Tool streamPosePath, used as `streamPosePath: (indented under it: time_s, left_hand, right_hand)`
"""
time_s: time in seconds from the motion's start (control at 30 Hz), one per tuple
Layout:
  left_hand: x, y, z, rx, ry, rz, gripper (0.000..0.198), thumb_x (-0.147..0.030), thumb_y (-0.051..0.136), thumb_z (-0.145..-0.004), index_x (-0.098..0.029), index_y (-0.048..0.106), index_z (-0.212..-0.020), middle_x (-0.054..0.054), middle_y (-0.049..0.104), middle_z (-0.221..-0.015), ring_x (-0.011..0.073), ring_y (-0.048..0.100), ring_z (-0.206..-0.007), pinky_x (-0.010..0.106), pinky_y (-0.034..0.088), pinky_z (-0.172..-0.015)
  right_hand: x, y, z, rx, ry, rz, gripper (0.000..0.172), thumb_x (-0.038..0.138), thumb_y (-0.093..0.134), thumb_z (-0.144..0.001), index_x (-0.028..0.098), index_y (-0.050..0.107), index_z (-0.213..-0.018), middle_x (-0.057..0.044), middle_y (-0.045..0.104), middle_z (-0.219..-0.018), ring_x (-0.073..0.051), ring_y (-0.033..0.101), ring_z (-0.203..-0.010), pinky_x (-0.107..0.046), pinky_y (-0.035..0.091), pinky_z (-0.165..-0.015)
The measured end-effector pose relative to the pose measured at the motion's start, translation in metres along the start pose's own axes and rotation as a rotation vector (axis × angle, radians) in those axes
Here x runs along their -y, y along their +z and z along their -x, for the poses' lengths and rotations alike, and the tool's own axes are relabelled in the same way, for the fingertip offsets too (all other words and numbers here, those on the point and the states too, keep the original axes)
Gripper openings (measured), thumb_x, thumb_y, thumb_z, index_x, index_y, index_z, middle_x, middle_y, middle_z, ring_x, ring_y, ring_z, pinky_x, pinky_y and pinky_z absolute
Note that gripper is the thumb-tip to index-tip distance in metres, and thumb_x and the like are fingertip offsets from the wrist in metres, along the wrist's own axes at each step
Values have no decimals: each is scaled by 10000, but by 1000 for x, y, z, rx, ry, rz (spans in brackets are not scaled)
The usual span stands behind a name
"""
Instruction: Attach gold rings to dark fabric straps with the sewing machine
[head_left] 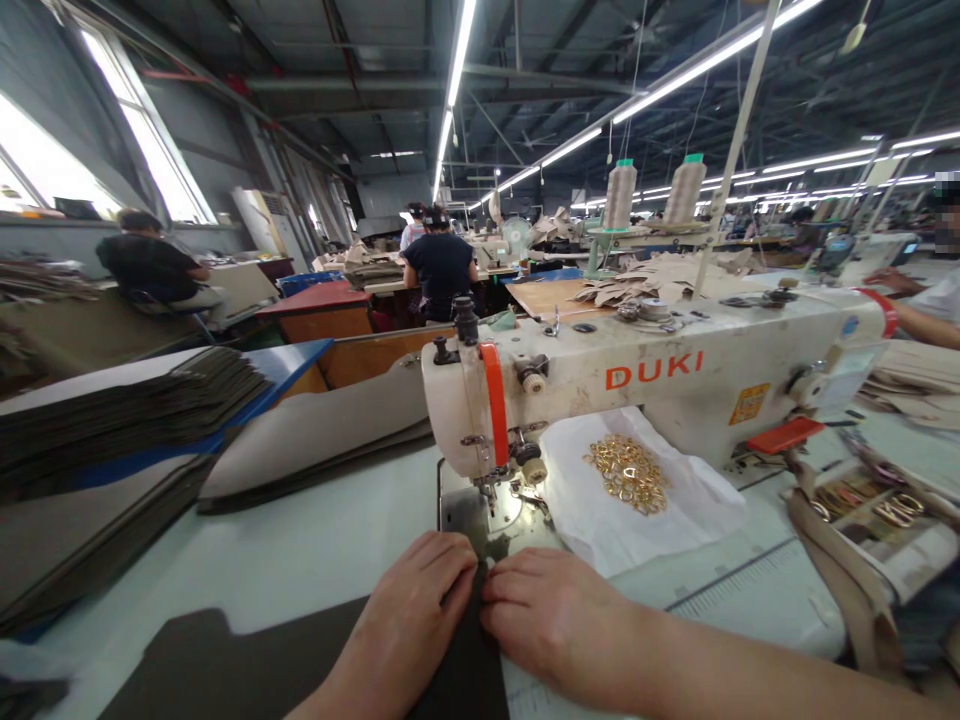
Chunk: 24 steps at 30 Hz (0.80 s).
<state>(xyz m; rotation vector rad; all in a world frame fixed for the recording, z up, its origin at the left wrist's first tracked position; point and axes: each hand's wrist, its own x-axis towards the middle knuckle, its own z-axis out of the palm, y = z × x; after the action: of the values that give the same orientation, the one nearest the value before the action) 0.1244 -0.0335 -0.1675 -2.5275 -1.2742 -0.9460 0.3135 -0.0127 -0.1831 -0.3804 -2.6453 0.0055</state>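
Note:
A dark grey-brown fabric panel [247, 665] lies flat on the pale table, its narrow end reaching toward the needle of the sewing machine [570, 370]. My left hand [424, 595] rests over the panel with fingers curled and pressed onto its front part. From the right, my right hand [551, 605] closes its fingers on the panel's edge, knuckles up. Both sets of fingertips almost meet just in front of the presser foot [491, 492] and metal needle plate [461, 505]. Whether a smaller piece lies between the fingers is hidden.
Gold metal rings [630, 472] lie heaped on a white cloth [574, 515] under the machine arm. A parts tray [877, 530] stands at the right. Stacked dark panels [112, 420] fill the left. Thread cones [619, 195] stand behind; other people sit or stand farther off.

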Motion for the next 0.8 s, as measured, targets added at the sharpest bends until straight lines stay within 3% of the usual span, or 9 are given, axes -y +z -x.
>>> streamPosePath:
  time_s: [0.57, 0.8]
  left_hand:
    - [-1, -1, -1, -10, -3, 25, 221, -113, 417, -882, -210, 580, -767, 7, 667, -726, 163, 639, -670, 280, 539, -645]
    - [-1, 1, 1, -4, -29, 41, 210, -97, 430, -871, -205, 593, -796, 13, 671, -744, 165, 643, -688, 284, 552, -657]
  right_hand:
    - [1, -2, -1, 5, 33, -10, 167, 177, 448, -947, 136, 600, -892, -57, 638, -938, -174, 553, -909, -296, 440, -892]
    - [4, -5, -3, -36, 100, 35, 185, 171, 424, -958, 109, 592, -1004, -75, 630, -998, -188, 543, -969, -318, 420, -939]
